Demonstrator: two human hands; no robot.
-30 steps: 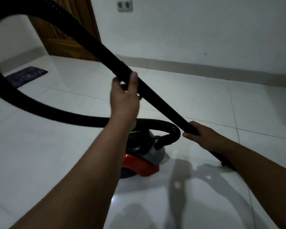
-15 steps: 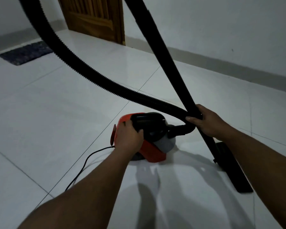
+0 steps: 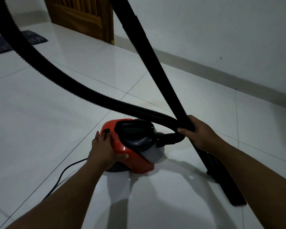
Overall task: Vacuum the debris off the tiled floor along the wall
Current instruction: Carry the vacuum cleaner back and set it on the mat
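A small red, black and grey vacuum cleaner (image 3: 135,146) sits on the glossy white tiled floor (image 3: 40,121). My left hand (image 3: 104,149) rests on its red rear end, fingers spread over the housing by a dark button. My right hand (image 3: 196,131) is closed around the black rigid wand (image 3: 157,63), low on the tube. The wand slants down to a flat black floor nozzle (image 3: 228,190) on the tiles at the right. A ribbed black hose (image 3: 59,80) arcs from the upper left down into the vacuum's front. No debris is visible.
A black power cord (image 3: 63,174) trails from the vacuum toward the lower left. The white wall with a grey skirting (image 3: 221,75) runs along the right. A wooden door (image 3: 82,15) stands at the back, and a dark mat (image 3: 0,43) lies at far left.
My left hand let go of the wand and came down onto the vacuum's red body, then shifted toward its rear button. My right hand kept hold of the wand, which swung more upright.
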